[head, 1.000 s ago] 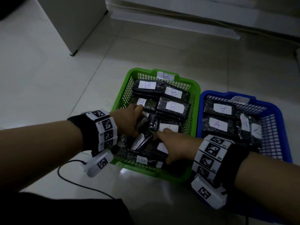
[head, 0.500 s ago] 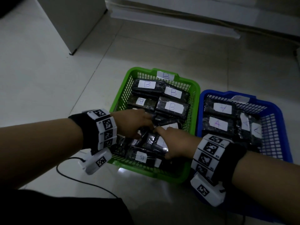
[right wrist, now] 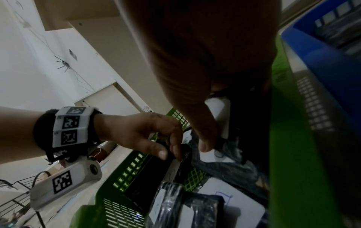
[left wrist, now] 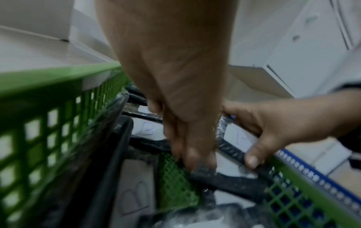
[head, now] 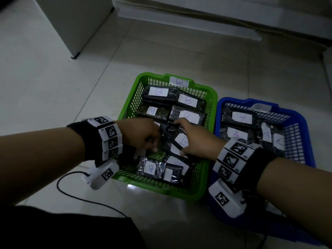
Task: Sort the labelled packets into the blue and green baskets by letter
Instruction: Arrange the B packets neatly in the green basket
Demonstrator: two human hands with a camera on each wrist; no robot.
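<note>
The green basket [head: 210, 159], tagged B, holds several black packets with white B labels [head: 187, 100]. To its right, the blue basket [head: 301, 123] holds packets labelled A [head: 237, 133]. Both hands are inside the green basket. My left hand [head: 152, 146] has its fingers curled down and pinches the edge of a dark packet [left wrist: 224, 180] near the basket floor. My right hand [head: 182, 137] grips a labelled packet [left wrist: 240, 138] tilted up on edge, thumb [left wrist: 252, 160] on its near side. The letter on it is not readable.
The baskets stand side by side on a pale tiled floor. A white cabinet [head: 71, 24] stands at the far left and a wall base [head: 197, 17] runs along the back. A black cable [head: 80, 196] loops on the floor near the green basket's front left corner.
The hands have drawn slightly apart. The right hand has tipped a labelled packet up on edge, and a patch of the green basket floor now shows between the hands.
</note>
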